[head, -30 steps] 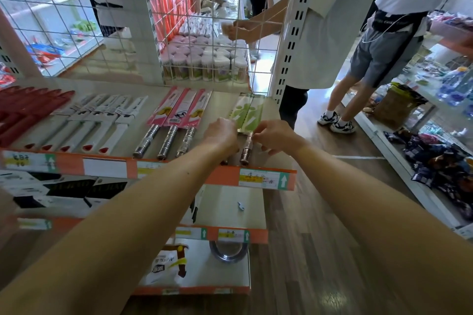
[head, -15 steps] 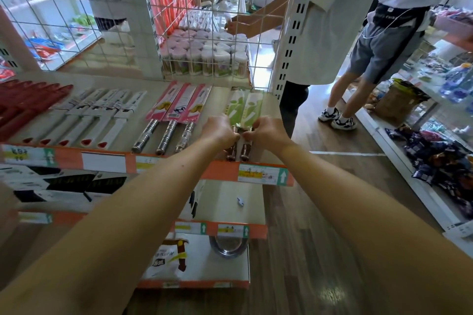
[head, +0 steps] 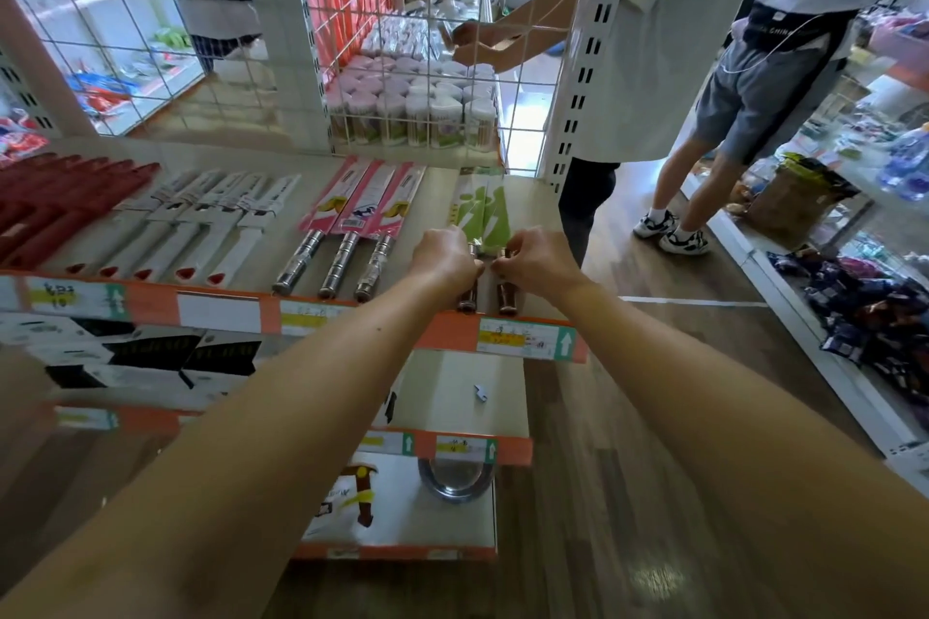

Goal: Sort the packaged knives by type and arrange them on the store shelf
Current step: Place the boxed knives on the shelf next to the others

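You are sitting close to the end of the sort, by my reading. Along the orange price rail [head: 352, 319] four kinds are lying in their own rows, handles pointing at the rail: the red knives [head: 60, 201] behind its far left end, the white knives [head: 216, 221] next along, the three pink-sleeved knives [head: 367, 201] behind its middle, and the two green-sleeved knives [head: 482, 211] behind its right end. The dark handles of the green pair are reaching almost to the rail itself.

What you are doing now looks like squaring up that last pair so the two sleeves are running side by side. No loose knife is showing anywhere around the rail, though more stock could be waiting out of frame.

Your left hand [head: 445, 256] is curling over the left green knife just behind the rail, where handle meets sleeve; its fingertips are hiding under the knuckles, so the grip is only partly showing. Your right hand [head: 540, 261] is bending its fingers in tight and pinching the top of the right knife's handle. The two hands are almost touching each other, and neither is carrying anything else.
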